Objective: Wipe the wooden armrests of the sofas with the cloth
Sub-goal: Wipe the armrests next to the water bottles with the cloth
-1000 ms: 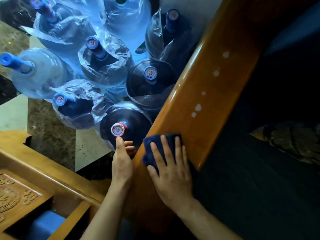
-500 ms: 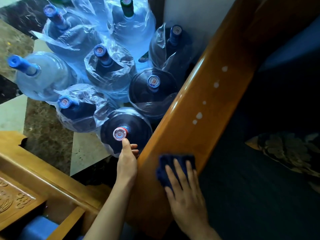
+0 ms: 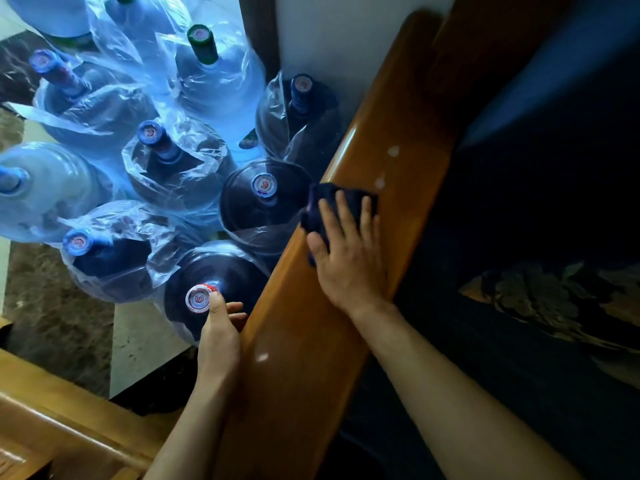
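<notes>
right hand (image 3: 348,261) flat, left hand (image 3: 218,336) resting

The scene is seen from a single head-worn wide-angle camera, aimed steeply downward and forward. The armrest (image 3: 349,271) is viewed from close above, with water bottles (image 3: 263,202) on the floor to its left.

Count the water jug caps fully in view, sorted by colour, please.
Blue caps: 6
Green caps: 1
Red-rimmed caps: 1
Total: 8
</notes>
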Demonstrator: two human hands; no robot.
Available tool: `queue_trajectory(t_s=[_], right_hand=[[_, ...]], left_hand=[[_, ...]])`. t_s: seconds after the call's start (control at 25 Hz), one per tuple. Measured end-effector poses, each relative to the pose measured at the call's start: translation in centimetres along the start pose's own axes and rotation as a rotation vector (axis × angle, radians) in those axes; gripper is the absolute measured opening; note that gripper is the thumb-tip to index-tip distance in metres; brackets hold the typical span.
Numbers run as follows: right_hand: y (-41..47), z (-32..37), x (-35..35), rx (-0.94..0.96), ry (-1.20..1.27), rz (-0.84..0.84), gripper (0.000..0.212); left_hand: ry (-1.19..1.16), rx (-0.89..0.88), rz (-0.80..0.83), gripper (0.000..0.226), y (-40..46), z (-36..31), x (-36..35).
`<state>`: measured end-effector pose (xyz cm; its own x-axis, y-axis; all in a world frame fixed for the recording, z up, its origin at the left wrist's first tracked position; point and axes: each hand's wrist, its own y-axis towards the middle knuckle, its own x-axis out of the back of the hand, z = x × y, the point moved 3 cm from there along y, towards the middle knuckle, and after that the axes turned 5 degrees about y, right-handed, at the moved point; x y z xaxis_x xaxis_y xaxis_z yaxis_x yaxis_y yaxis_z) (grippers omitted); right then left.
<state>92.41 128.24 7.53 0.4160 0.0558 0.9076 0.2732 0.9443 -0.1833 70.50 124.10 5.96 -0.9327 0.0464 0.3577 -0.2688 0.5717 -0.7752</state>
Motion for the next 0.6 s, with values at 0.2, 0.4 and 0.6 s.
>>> queue_trajectory(t_s=[0.2,0.4,0.6], right_hand=[[-8.0,-3.5,-0.2,0.446,-0.162,0.182,0.059],[4.2,-6.6,3.6,-0.127,-0.041,0.007,0.063],[-4.1,-3.1,0.8,0.070,-0.030,0.053,0.063]], left_hand=[[0.020,-0.048,0.010,0.079,-0.3,-2.5,-0.9],[0.176,-0.222,0.110,0.067,0.1,-5.9,-3.6],[0.327,-0.394,0.128,0.034,2.2,-11.0,-8.8]])
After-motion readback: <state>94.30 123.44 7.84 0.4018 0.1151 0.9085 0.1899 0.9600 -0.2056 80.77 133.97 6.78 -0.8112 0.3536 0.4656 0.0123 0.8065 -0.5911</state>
